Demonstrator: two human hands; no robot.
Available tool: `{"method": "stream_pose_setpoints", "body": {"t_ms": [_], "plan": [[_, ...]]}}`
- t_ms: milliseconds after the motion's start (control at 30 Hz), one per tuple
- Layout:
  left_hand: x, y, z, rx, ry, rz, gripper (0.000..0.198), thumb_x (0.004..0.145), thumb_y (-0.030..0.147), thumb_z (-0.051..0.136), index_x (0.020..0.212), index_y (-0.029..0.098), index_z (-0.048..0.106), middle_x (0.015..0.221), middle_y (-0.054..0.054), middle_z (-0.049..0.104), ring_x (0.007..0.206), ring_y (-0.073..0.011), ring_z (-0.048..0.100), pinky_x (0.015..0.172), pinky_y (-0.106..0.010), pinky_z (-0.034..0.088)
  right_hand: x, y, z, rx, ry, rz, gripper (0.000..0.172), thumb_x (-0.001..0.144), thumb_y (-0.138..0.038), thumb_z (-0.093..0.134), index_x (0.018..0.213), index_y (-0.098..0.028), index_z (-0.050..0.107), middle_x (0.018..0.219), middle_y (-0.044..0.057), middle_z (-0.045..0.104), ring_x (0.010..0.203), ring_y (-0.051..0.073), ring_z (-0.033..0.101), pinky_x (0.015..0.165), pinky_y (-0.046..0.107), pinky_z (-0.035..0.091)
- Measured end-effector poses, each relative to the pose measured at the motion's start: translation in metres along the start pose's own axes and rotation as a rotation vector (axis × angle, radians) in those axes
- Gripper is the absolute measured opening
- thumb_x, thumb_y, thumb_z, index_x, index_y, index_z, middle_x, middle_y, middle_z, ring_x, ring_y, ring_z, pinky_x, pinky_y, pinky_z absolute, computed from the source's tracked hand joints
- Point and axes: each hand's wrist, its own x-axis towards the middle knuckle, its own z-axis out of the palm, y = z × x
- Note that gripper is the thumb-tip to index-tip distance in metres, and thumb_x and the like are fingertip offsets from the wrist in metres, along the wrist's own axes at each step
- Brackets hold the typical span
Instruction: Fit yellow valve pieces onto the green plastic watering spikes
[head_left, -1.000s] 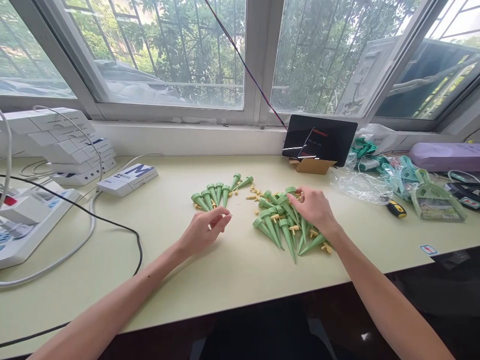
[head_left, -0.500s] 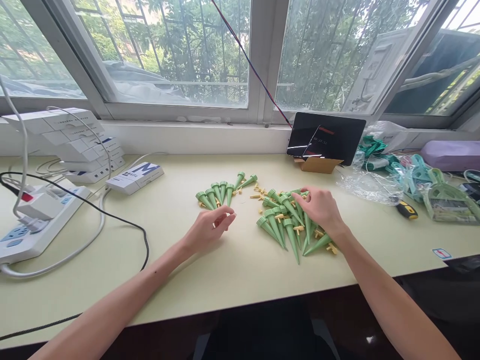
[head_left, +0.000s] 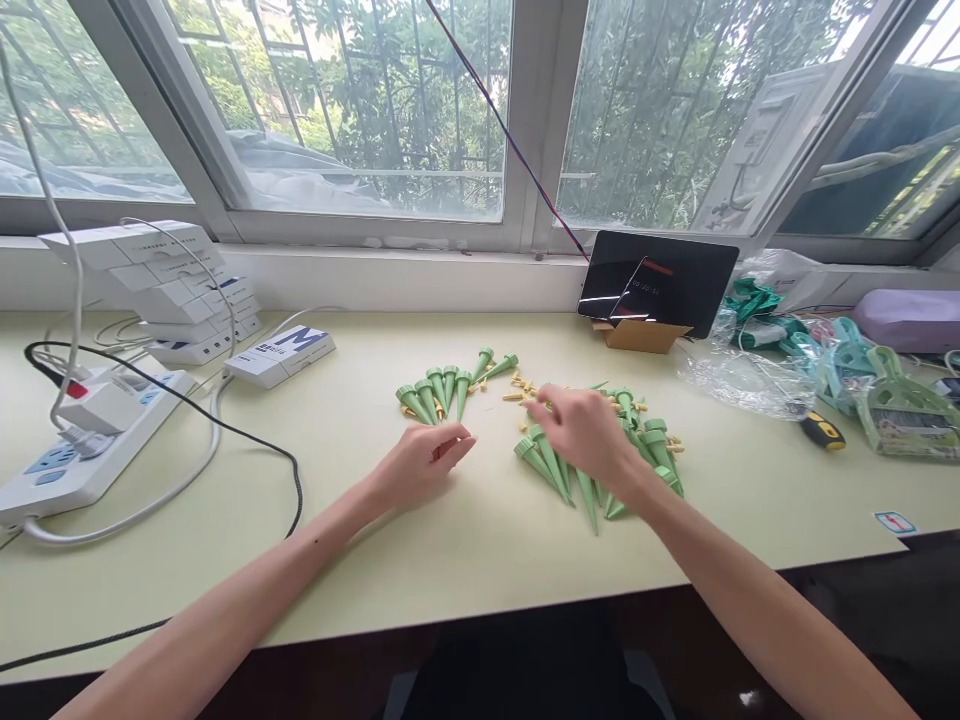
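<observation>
Green cone-shaped watering spikes with ridged caps lie in two groups on the table. At the near side of the left group of spikes (head_left: pixel 434 385), my left hand (head_left: pixel 420 465) rests with its fingers curled and thumb against the index finger; nothing shows in it. My right hand (head_left: pixel 581 425) hovers over the right pile of spikes (head_left: pixel 555 465), hiding part of it. Its fingers are slightly blurred and appear apart, pointing left toward small yellow valve pieces (head_left: pixel 516 397). No held object shows there. More yellow pieces lie among the spikes.
A tablet (head_left: pixel 660 280) leans on a cardboard stand (head_left: pixel 643 336) at the back. To the right are clear plastic wrap (head_left: pixel 742 385), a yellow-black tool handle (head_left: pixel 823 430) and a green dustpan (head_left: pixel 904 410). White boxes (head_left: pixel 187 290) and a power strip (head_left: pixel 97 440) with cables stand left.
My right hand has moved left across the pile, from its upper right side toward the loose yellow pieces. My left hand stays in place, its thumb now straighter. The view has shifted slightly.
</observation>
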Motion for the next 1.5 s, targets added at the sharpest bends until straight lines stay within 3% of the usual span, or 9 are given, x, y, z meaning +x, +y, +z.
{"method": "stream_pose_setpoints", "body": {"t_ms": [167,267,500,667,833,1133,1500], "plan": [[0.0,-0.003,-0.002,-0.015,0.023,0.019,0.032,0.095,0.029,0.046,0.067,0.019,0.057,0.05,0.005,0.047,0.046,-0.0085,0.038,0.05,-0.022,0.034,0.024,-0.056,0.02,-0.01,-0.161,-0.239,0.026,0.1,-0.028,0.044,0.082,-0.018,0.059,0.068,0.004,0.065,0.06,0.017,0.059,0.056,0.026,0.031],[0.0,-0.004,-0.004,-0.045,0.001,0.056,0.03,0.092,0.026,0.048,0.064,0.019,0.055,0.049,0.005,0.044,0.046,-0.0089,0.035,0.048,-0.023,0.033,0.045,-0.069,0.032,-0.027,-0.217,-0.211,0.023,0.099,-0.021,0.042,0.085,-0.018,0.059,0.072,0.005,0.066,0.063,0.018,0.062,0.056,0.026,0.033],[-0.003,0.0,-0.003,-0.071,-0.076,0.1,0.035,0.089,0.025,0.053,0.056,0.02,0.045,0.047,0.004,0.043,0.045,-0.0091,0.033,0.047,-0.024,0.032,0.074,-0.068,0.063,-0.092,-0.348,-0.005,0.015,0.098,-0.019,0.044,0.105,-0.013,0.056,0.098,0.015,0.071,0.086,0.025,0.07,0.062,0.028,0.042],[-0.004,0.002,-0.003,-0.079,-0.101,0.124,0.03,0.087,0.02,0.053,0.058,0.02,0.046,0.047,0.005,0.041,0.045,-0.0094,0.032,0.047,-0.025,0.031,0.071,-0.07,0.076,-0.079,-0.358,-0.016,0.016,0.097,-0.019,0.048,0.111,-0.014,0.049,0.094,0.013,0.071,0.089,0.026,0.07,0.063,0.028,0.044],[-0.004,0.004,-0.004,-0.076,-0.125,0.132,0.022,0.086,0.018,0.053,0.064,0.02,0.053,0.049,0.005,0.045,0.046,-0.0095,0.035,0.048,-0.024,0.033,0.071,-0.07,0.084,-0.058,-0.384,-0.034,0.025,0.091,-0.007,0.047,0.113,-0.015,0.042,0.091,0.012,0.07,0.088,0.026,0.07,0.062,0.028,0.043],[-0.003,0.001,-0.003,-0.073,-0.132,0.135,0.021,0.085,0.016,0.053,0.064,0.018,0.053,0.05,0.005,0.044,0.047,-0.0086,0.034,0.049,-0.023,0.032,0.068,-0.066,0.086,-0.026,-0.418,-0.083,0.036,0.078,0.0,0.051,0.108,-0.018,0.04,0.084,0.007,0.068,0.079,0.024,0.069,0.056,0.027,0.04],[-0.003,-0.002,-0.003,-0.086,-0.142,0.141,0.021,0.087,0.017,0.054,0.066,0.018,0.054,0.051,0.005,0.043,0.047,-0.0082,0.033,0.048,-0.023,0.032,0.062,-0.069,0.075,0.003,-0.447,-0.074,0.032,0.077,0.0,0.049,0.103,-0.017,0.044,0.083,0.007,0.067,0.073,0.022,0.064,0.055,0.028,0.037]]}}
